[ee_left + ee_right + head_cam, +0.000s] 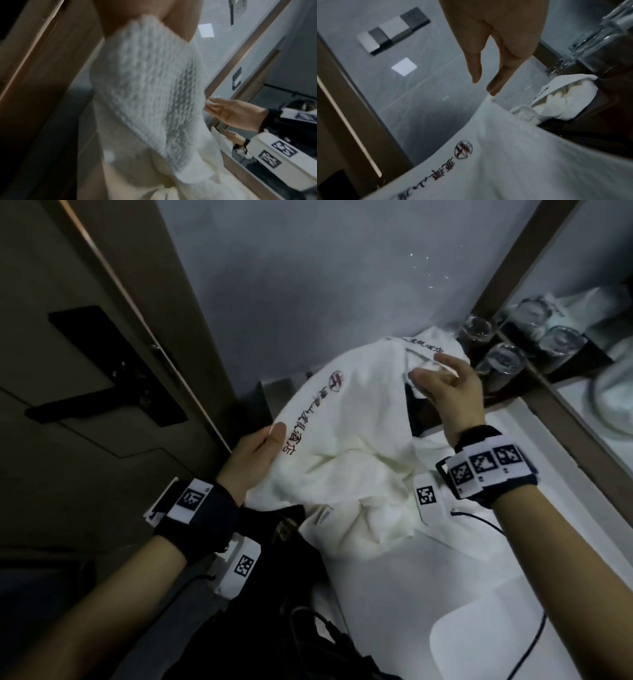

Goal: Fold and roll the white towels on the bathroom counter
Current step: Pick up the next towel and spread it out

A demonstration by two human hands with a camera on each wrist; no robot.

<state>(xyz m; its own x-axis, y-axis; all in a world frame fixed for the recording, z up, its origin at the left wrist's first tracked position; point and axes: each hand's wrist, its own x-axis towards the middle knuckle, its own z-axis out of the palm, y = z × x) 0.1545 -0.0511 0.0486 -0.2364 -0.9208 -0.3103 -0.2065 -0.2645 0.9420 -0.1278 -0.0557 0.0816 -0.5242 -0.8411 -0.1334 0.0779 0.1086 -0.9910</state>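
A white towel with a red emblem and dark embroidered lettering hangs spread between my hands above the counter, its lower part bunched on the counter top. My left hand grips its left edge, thumb on top; the waffle-textured cloth fills the left wrist view. My right hand is at the towel's upper right corner, fingers fairly straight and thumb apart; its fingertips just touch the corner. A second white towel lies crumpled on the dark shelf behind.
Upturned drinking glasses stand on the dark shelf beside my right hand, against a mirror. A brown door with a black handle is close on the left. The white counter runs toward me, with a basin and black cable.
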